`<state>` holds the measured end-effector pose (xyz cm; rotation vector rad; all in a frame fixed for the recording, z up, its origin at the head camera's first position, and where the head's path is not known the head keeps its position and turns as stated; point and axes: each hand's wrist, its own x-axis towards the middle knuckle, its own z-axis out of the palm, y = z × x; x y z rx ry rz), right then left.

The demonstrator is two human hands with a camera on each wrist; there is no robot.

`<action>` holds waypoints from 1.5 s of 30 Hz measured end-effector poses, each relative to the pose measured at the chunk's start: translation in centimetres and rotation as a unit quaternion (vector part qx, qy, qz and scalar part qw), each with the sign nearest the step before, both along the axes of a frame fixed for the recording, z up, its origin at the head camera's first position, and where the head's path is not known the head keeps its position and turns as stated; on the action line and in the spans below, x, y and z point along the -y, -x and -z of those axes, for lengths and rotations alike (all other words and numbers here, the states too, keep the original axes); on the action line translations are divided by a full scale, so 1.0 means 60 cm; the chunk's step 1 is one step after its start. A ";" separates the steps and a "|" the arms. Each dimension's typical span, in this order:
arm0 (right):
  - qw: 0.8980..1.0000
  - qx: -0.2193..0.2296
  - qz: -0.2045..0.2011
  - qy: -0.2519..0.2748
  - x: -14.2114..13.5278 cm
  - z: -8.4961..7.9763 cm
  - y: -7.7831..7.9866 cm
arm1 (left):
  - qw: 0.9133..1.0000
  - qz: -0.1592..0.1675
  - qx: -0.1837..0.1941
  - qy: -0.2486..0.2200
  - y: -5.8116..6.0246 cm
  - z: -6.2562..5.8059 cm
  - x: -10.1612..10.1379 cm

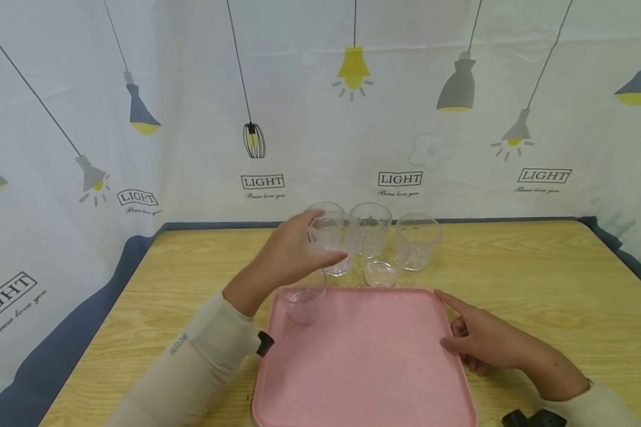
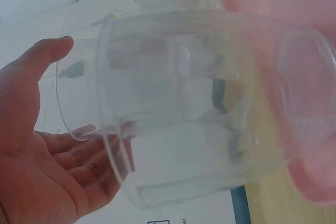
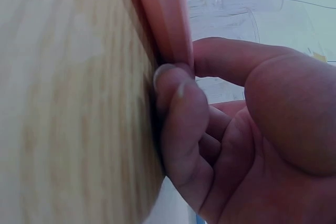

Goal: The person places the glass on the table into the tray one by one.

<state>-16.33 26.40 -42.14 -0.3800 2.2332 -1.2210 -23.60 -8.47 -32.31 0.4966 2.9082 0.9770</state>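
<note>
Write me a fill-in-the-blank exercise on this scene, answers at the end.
Coloured ____, the tray is held at its edge by the right grip.
Exactly ____ clear cup stands on the tray.
That cup stands near the tray's far ____ corner.
The boxed word on the backdrop reads ____.
Missing words: pink; one; left; LIGHT.
</note>
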 end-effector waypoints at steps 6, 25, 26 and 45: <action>1.000 -0.003 -0.008 -0.009 0.001 -0.006 0.002 | 1.000 0.021 -0.012 -0.017 -0.010 -0.008 0.003; 1.000 -0.002 -0.003 -0.004 0.002 -0.002 0.002 | 0.996 0.072 0.008 -0.051 -0.081 -0.033 -0.001; 1.000 0.000 -0.003 -0.004 0.002 -0.003 0.002 | 0.996 0.076 0.009 -0.054 -0.085 -0.034 0.000; 1.000 -0.004 -0.007 0.007 0.002 0.002 0.000 | 0.994 0.099 0.036 -0.039 -0.141 -0.027 0.033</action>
